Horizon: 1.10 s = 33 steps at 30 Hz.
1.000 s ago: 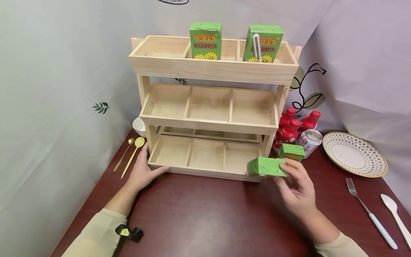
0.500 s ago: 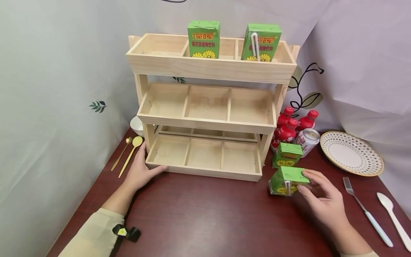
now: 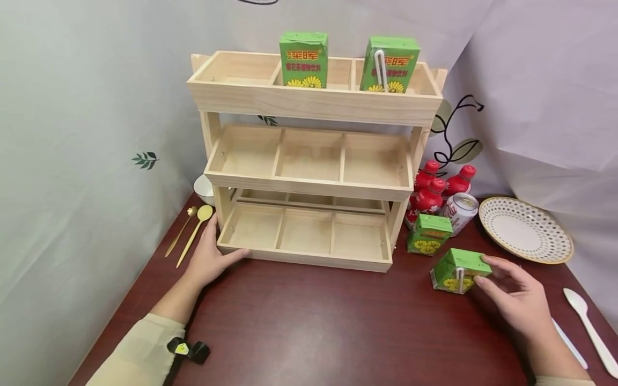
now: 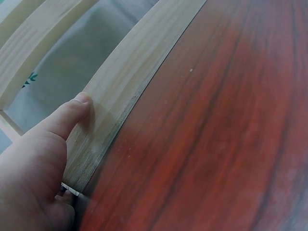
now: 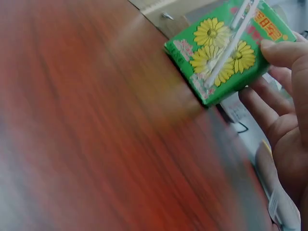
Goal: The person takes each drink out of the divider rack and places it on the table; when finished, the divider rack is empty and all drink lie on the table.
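My right hand (image 3: 523, 300) pinches a green drink carton (image 3: 456, 271) with yellow flowers on it, thumb on the front and fingers behind. In the right wrist view a white straw (image 5: 231, 45) runs across the front of this carton. A second green carton (image 3: 428, 234) stands just behind it, beside the rack. My left hand (image 3: 211, 260) grips the lower left corner of a three-tier wooden rack (image 3: 309, 185). The left wrist view has the thumb (image 4: 72, 110) against the front board, while the other fingers are mostly hidden. Two more cartons (image 3: 303, 60) stand in the top tier.
Red bottles (image 3: 428, 198), a soda can (image 3: 460, 212) and a dotted plate (image 3: 526, 230) stand to the right of the rack. A white spoon (image 3: 591, 332) and a partly covered fork lie farther right. Gold spoons (image 3: 195, 236) and a white bowl (image 3: 204, 189) are at the left.
My right hand has carried the carton rightward from in front of the rack's lower right corner, its printed front coming into view. The left hand stays on the rack.
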Motion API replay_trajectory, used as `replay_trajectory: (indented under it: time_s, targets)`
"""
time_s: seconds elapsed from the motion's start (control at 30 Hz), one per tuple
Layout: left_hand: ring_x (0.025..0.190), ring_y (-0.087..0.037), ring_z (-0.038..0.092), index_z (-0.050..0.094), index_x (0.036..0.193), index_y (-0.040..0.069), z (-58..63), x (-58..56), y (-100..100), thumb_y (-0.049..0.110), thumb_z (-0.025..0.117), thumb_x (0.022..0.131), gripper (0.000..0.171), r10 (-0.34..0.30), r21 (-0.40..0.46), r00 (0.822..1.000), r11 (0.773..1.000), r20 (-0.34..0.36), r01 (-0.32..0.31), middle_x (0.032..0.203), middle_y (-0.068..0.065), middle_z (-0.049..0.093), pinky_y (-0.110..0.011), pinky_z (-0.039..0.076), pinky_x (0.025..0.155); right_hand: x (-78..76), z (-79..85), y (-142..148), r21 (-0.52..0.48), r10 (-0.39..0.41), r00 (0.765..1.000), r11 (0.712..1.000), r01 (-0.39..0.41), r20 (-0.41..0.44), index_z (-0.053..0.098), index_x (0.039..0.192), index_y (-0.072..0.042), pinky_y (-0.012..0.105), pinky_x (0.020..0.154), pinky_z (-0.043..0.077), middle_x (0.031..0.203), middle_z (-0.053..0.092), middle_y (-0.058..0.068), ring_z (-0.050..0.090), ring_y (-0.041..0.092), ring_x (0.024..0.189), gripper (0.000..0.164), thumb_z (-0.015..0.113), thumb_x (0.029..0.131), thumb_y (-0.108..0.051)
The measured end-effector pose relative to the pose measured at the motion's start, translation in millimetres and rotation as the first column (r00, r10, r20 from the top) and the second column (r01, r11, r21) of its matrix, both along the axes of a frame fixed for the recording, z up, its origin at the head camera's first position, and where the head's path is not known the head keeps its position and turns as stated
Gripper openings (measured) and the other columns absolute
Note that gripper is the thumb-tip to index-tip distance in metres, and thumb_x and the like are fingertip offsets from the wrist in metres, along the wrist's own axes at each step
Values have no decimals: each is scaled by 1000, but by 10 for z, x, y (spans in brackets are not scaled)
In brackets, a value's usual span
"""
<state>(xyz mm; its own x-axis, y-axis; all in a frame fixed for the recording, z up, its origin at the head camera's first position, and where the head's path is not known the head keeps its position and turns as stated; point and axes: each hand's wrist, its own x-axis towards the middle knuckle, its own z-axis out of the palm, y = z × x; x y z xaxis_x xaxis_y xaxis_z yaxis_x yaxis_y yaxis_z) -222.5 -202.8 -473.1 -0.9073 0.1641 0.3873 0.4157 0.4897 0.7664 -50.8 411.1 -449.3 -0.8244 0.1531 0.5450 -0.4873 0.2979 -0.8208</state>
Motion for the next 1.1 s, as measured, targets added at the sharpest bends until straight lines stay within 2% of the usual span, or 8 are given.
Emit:
replay_trajectory:
  time_s: [0.1,0.2,0.33,0.5,0.7,0.9,1.1]
  targets:
    - [122,-24,41,22,153,25,4,0,-6,33,92,63,115,-2,-2,1000,1000,0,2,137,-11,44,-50,30,98,-32,-13,63,91,-98,995,991,96,27,56,120,17,14,73,49,108,70,-1,65,4,96,54,63,69,32]
    - [122,-24,42,22,153,25,6,4,-7,34,93,62,115,4,-6,1000,1000,4,-4,137,-10,44,-49,30,98,-79,-11,93,209,-209,977,958,196,39,57,124,12,12,74,48,110,68,-10,63,1,96,55,66,72,27]
    - [122,-24,41,22,153,24,6,7,-8,33,93,62,116,5,-9,1000,1000,6,-5,137,-10,44,-50,30,98,-158,-42,141,273,-289,957,920,282,-13,58,126,8,9,71,46,105,66,-13,62,-2,89,55,67,74,24]
    - [123,-24,40,22,153,24,8,5,-5,33,93,62,116,5,-11,1000,1000,-1,-5,138,-9,43,-50,30,98,-265,-105,215,242,-303,950,918,314,-79,57,127,8,8,70,45,109,64,-12,62,-3,92,54,65,76,24]
    - [124,-24,40,20,154,25,9,-5,14,33,92,63,116,3,-9,1000,1000,9,-3,140,-8,41,-50,30,99,-364,-87,222,221,-305,949,922,316,-83,56,131,5,8,71,45,110,64,-11,62,-2,96,54,63,80,22]
    - [123,-24,41,22,153,26,-3,0,-2,33,92,63,115,7,-4,1000,1000,9,-7,138,-9,42,-50,30,98,-386,27,50,205,-258,958,938,279,-122,51,134,9,10,71,46,108,63,-9,61,1,93,59,60,78,26]
    - [123,-24,40,21,153,26,-4,-4,-3,32,93,62,116,3,-6,1000,1000,2,-3,139,-8,42,-50,30,99,-382,23,18,212,-266,956,934,287,-122,50,136,7,10,74,45,110,63,-9,60,3,94,62,60,78,26]
